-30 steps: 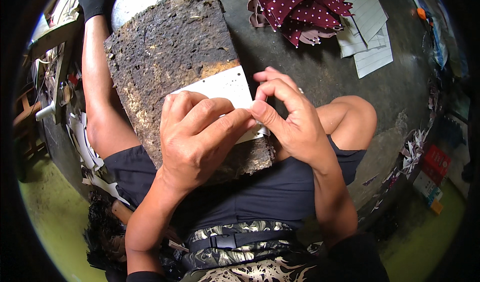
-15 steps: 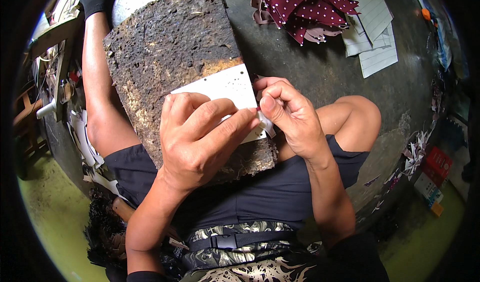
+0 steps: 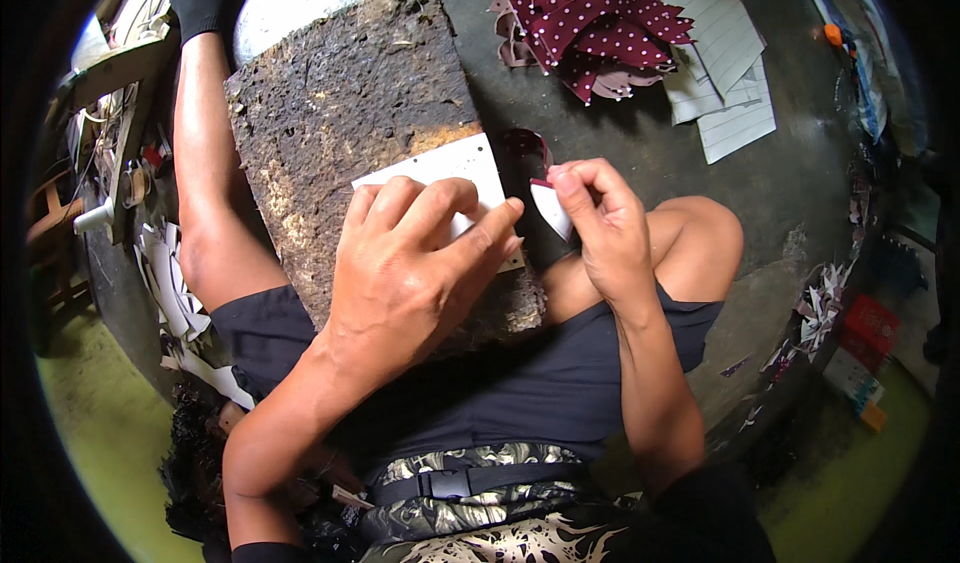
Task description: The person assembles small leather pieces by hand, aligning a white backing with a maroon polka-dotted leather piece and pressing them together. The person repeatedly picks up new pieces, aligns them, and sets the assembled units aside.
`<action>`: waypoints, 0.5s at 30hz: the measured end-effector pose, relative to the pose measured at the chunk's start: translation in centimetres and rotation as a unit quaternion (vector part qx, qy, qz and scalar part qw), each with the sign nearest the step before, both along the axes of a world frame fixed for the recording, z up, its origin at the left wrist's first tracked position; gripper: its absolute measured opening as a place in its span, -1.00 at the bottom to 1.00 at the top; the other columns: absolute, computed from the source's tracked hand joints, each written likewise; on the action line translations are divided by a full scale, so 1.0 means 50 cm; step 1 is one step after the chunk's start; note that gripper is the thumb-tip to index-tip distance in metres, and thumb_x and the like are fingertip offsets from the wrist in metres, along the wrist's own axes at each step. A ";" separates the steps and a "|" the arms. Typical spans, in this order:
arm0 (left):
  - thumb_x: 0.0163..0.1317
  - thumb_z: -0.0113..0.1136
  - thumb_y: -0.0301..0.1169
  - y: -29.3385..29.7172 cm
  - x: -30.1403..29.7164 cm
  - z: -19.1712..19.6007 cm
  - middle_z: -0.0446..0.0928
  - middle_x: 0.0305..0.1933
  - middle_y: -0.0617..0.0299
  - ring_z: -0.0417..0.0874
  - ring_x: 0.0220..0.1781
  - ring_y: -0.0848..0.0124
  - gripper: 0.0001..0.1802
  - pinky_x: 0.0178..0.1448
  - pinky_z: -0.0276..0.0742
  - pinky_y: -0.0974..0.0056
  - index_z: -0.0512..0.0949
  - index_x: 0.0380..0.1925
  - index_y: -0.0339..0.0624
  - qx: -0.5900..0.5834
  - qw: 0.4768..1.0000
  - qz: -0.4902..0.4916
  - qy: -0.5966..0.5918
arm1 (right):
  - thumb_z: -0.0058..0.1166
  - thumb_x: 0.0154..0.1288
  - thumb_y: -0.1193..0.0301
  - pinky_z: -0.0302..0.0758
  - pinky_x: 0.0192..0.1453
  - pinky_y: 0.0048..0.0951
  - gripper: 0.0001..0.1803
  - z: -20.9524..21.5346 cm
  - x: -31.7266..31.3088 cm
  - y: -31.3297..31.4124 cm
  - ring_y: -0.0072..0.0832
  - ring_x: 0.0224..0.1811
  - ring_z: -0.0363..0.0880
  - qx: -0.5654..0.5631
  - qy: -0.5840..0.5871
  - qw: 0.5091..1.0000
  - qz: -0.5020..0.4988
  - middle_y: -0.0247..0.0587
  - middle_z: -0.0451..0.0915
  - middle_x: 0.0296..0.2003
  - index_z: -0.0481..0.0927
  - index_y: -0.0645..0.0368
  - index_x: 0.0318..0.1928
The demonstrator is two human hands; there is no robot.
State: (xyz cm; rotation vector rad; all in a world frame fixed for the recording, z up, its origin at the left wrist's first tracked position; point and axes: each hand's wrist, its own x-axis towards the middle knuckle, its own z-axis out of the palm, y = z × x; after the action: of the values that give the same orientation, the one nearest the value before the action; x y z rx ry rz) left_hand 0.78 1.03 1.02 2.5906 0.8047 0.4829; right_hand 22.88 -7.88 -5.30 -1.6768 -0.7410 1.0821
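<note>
A white board [image 3: 462, 159] with small dark holes lies on a rough, dark, worn slab [image 3: 350, 93] across my lap. Over the board rests my left hand [image 3: 405, 253], its fingers bent and apart, the index finger reaching toward the right edge. The undersides of those fingers are hidden. Right of the slab, my right hand [image 3: 608, 225] pinches a small fabric piece [image 3: 549, 208], white with a maroon edge, between thumb and fingers. A curled maroon strip [image 3: 530, 141] shows just beyond it; whether the two are joined I cannot tell.
A heap of maroon polka-dot fabric pieces [image 3: 590, 23] lies on the dark floor at the far right, beside lined paper sheets [image 3: 735, 123]. Scraps [image 3: 822, 303] gather along the right edge. At left stands a wooden frame [image 3: 115, 78], with pale offcuts [image 3: 170, 273] nearby.
My right hand has moved right, away from the left hand, drawing the white and maroon fabric piece off the board's edge. The left hand's fingers have loosened and stay over the board.
</note>
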 end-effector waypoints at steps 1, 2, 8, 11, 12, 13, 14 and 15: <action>0.27 0.71 -0.27 -0.007 0.008 0.007 0.70 0.05 0.23 0.68 -0.08 0.24 -0.43 0.06 0.61 0.07 0.82 0.31 0.07 0.011 1.000 0.006 -0.019 | 0.30 0.80 0.22 0.55 -0.05 -0.51 -0.71 0.021 0.003 -0.006 -0.69 -0.14 0.59 0.021 0.007 1.000 -0.013 -0.43 0.66 -0.22 0.70 0.21 -0.06; 0.29 0.69 -0.24 -0.021 0.018 0.016 0.70 0.07 0.18 0.68 -0.04 0.20 -0.42 0.11 0.62 0.05 0.79 0.31 -0.02 -0.037 0.998 0.004 -0.045 | 0.29 0.81 0.23 0.49 -0.12 -0.58 -0.71 0.045 0.005 -0.011 -0.77 -0.17 0.53 0.067 0.021 0.997 -0.018 -0.49 0.63 -0.25 0.69 0.20 -0.06; 0.33 0.70 -0.31 -0.112 0.072 0.035 0.72 0.21 -0.02 0.74 0.08 0.01 -0.43 0.20 0.71 0.03 0.72 0.28 -0.25 -0.141 0.979 0.030 -0.141 | 0.17 0.87 0.20 0.65 0.12 -0.37 -0.71 0.169 -0.034 -0.004 -0.48 -0.11 0.75 0.201 0.139 0.956 -0.163 -0.20 0.76 -0.20 0.64 0.20 0.08; 0.34 0.61 -0.42 -0.105 0.064 0.022 0.72 0.20 0.02 0.75 0.15 -0.03 -0.49 0.28 0.67 -0.01 0.69 0.25 -0.29 -0.151 0.960 0.052 -0.228 | 0.16 0.87 0.15 0.70 0.07 -0.37 -0.69 0.215 -0.043 -0.013 -0.43 -0.15 0.78 0.207 0.248 0.927 -0.188 -0.20 0.75 -0.20 0.60 0.18 0.10; 0.46 0.53 -0.52 -0.102 0.053 0.029 0.78 0.15 0.07 0.82 0.18 0.14 -0.60 0.32 0.68 0.09 0.69 0.23 -0.33 -0.233 0.930 0.056 -0.278 | 0.20 0.85 0.22 0.72 0.01 -0.44 -0.74 0.227 -0.044 -0.021 -0.52 -0.16 0.79 0.225 0.278 0.920 -0.160 -0.24 0.77 -0.15 0.59 0.18 0.14; 0.51 0.51 -0.52 -0.098 0.043 0.042 0.80 0.12 0.10 0.82 0.17 0.26 -0.66 0.33 0.68 0.15 0.69 0.21 -0.34 -0.385 0.853 0.080 -0.343 | 0.25 0.82 0.26 0.73 0.04 -0.44 -0.74 0.231 -0.037 -0.022 -0.52 -0.13 0.79 0.174 0.277 0.919 -0.222 -0.22 0.78 -0.11 0.56 0.15 0.21; 0.57 0.48 -0.51 -0.098 0.032 0.064 0.82 0.09 0.14 0.82 0.15 0.38 -0.71 0.35 0.68 0.21 0.69 0.19 -0.35 -0.524 0.746 0.108 -0.396 | 0.32 0.77 0.35 0.70 0.13 -0.47 -0.67 0.243 -0.028 -0.034 -0.55 -0.08 0.78 0.160 0.301 0.923 -0.180 -0.22 0.79 -0.08 0.50 0.15 0.30; 0.62 0.45 -0.51 -0.086 0.021 0.083 0.81 0.09 0.18 0.78 0.13 0.52 -0.76 0.33 0.68 0.27 0.69 0.16 -0.35 -0.601 0.641 0.074 -0.471 | 0.34 0.75 0.38 0.68 0.18 -0.49 -0.62 0.247 -0.025 -0.042 -0.57 -0.02 0.76 0.155 0.264 0.942 -0.139 -0.19 0.78 -0.02 0.48 0.17 0.34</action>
State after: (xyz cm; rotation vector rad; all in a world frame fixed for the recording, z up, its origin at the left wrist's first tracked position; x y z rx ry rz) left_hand 1.81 -3.28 5.16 0.8013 0.5691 0.8304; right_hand 21.62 -9.96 7.03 -1.1073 -0.2937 1.0801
